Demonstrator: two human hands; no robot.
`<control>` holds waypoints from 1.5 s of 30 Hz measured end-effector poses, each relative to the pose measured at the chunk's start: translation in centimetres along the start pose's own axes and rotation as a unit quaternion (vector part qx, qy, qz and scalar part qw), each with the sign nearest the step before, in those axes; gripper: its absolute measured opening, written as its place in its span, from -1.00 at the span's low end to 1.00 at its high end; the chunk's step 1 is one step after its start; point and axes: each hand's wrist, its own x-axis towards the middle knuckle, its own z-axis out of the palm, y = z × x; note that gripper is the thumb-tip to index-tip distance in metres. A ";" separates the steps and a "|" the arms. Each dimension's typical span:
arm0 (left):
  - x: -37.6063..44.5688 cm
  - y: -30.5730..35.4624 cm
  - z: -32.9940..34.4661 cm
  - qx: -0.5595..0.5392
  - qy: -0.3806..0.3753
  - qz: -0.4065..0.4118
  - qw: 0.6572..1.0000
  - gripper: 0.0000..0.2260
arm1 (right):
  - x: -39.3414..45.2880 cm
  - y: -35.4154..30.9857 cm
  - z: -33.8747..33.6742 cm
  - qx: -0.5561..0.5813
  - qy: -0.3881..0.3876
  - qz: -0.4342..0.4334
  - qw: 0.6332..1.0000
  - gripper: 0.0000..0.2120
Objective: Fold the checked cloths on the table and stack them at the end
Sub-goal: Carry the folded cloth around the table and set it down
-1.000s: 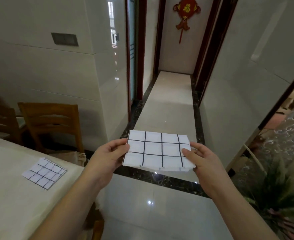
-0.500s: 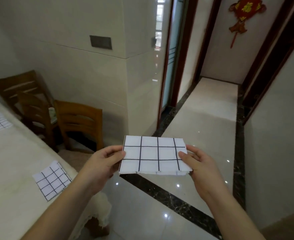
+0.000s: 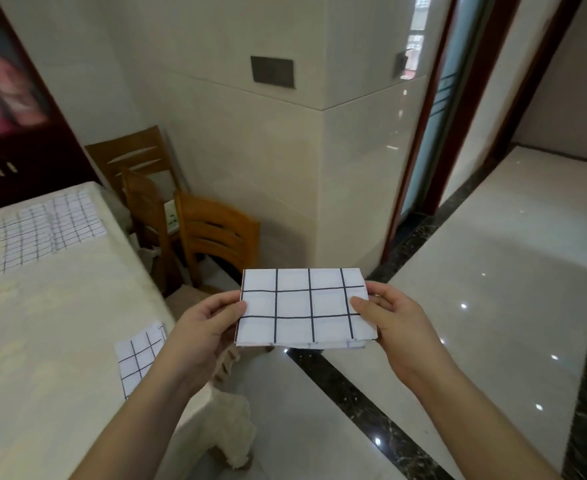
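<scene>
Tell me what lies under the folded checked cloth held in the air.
Below the folded checked cloth, held by the left hand and right hand, is glossy floor with a dark stripe. The fingers beneath it are hidden.

The small folded cloth [image 3: 139, 355] is partly hidden by the left hand [image 3: 198, 330]; the unfolded cloths [image 3: 47, 230] are blurred

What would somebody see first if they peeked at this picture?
Probably the folded checked cloth in the middle, held off the table's edge by the left hand and right hand. Next, another folded cloth near the table edge, and unfolded ones farther back.
</scene>
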 end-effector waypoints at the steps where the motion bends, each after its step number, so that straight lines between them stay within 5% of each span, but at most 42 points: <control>1: 1.1 0.0 -0.5 -0.003 0.008 0.000 1.000 -0.81 | 1.3 0.1 0.7 -0.008 -0.006 0.004 1.000 -0.71; 17: 15.8 1.4 -6.7 0.005 0.095 -0.024 0.995 -0.79 | 19.3 0.6 10.1 -0.074 -0.076 0.054 0.993 -0.71; 25: 20.4 1.2 -6.6 -0.030 0.193 -0.024 0.980 -0.90 | 28.2 1.0 13.4 -0.125 -0.186 0.067 0.972 -0.71; 35: 21.8 -0.6 -6.3 -0.061 0.339 -0.049 0.938 -0.88 | 37.2 1.5 19.0 -0.186 -0.367 0.100 0.906 -0.71; 45: 17.8 -5.3 -9.0 -0.157 0.478 -0.077 0.861 -0.95 | 36.3 5.8 27.9 -0.270 -0.496 0.127 0.816 -0.69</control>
